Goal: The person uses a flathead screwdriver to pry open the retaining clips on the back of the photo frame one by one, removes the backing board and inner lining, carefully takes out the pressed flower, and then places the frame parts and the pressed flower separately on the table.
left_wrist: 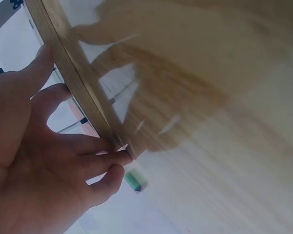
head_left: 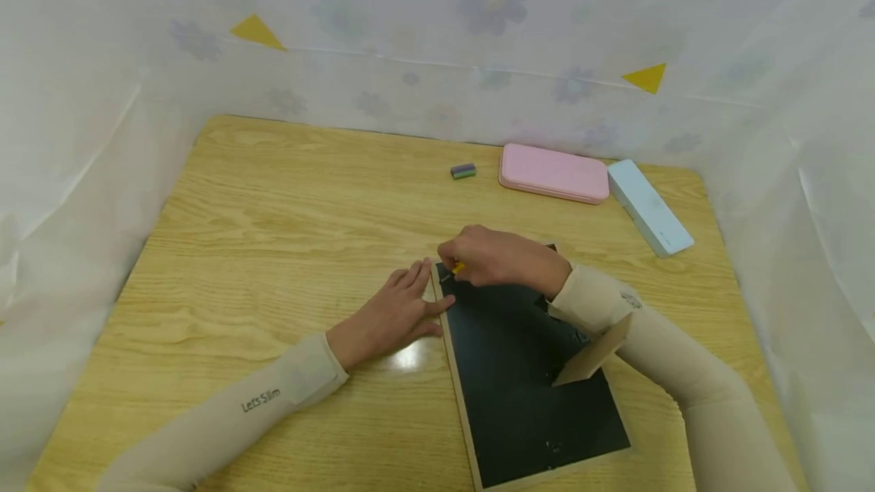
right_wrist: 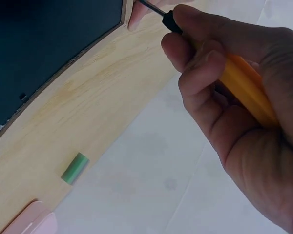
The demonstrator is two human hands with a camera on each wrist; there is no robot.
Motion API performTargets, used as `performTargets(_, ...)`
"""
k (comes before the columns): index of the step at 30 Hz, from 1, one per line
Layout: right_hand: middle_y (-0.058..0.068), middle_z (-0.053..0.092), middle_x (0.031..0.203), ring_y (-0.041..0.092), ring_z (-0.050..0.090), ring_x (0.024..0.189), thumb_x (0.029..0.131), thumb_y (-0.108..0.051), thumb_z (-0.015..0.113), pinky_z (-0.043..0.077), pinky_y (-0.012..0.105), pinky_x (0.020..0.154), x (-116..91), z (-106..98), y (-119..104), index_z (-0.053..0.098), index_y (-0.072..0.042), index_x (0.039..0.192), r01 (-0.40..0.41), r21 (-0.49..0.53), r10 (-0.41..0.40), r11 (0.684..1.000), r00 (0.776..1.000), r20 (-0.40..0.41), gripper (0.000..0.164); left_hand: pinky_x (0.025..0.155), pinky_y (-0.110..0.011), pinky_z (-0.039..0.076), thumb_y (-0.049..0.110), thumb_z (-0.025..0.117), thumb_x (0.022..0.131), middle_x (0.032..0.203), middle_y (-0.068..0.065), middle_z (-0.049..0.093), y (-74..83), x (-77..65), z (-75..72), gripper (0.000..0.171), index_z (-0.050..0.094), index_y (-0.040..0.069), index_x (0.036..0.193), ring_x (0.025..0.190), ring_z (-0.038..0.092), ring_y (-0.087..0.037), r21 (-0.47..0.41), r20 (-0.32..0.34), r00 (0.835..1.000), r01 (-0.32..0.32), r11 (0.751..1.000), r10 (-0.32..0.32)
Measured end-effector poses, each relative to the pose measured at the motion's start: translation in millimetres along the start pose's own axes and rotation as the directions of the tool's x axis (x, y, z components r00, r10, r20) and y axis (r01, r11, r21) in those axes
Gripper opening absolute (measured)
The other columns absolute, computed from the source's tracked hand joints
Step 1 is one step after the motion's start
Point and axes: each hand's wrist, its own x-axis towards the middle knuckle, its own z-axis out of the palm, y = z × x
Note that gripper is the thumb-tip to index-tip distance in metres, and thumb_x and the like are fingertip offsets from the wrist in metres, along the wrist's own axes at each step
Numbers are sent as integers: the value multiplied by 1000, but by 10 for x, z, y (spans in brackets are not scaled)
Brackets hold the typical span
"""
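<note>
Right hand (right_wrist: 244, 153) grips orange screwdriver (right_wrist: 247, 90), thumb and finger at the black collar, shaft toward upper left, tip out of frame. Left hand (right_wrist: 136, 17) partly visible at dark board's (right_wrist: 53, 36) corner. Green block (right_wrist: 75, 168) on table (right_wrist: 107, 87), near pink case (right_wrist: 35, 219).

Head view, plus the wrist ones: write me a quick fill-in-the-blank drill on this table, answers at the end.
Of the left hand and the right hand, the ____ one holds the yellow-orange-handled tool.
In the head view, the left hand touches the wooden frame along the dark panel's ____ side.
Rightward from the small green-and-purple item there, the next case is ____, before the light-blue case.
Missing words: right; left; pink.
</note>
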Motion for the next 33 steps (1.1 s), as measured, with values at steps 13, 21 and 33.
performTargets(13,7,71,93,17,66,79,90,-3,72,54,29,69,30,-43,-96,69,-1,101,45,-63,-42,997,998,38,11,111,-55,33,45,56,100,157,-35,21,9,9,0,48,58,23,142,145,27,-45,20,-2,1000,0,1000,0)
performTargets(21,6,69,84,14,61,69,92,-2,69,50,27,63,61,-40,-155,71,0,106,77,-97,-72,992,996,49,15,112,-54,32,44,59,99,157,-34,21,24,7,-21,49,57,22,143,145,27,-46,9,8,1000,-8,1000,8)
performTargets(33,7,70,84,15,63,69,92,-4,69,51,28,64,93,-32,-168,71,1,111,79,-122,-72,989,996,56,19,111,-55,32,42,60,99,157,-34,21,26,3,-13,50,57,21,143,145,27,-46,4,12,1000,-3,1000,3)
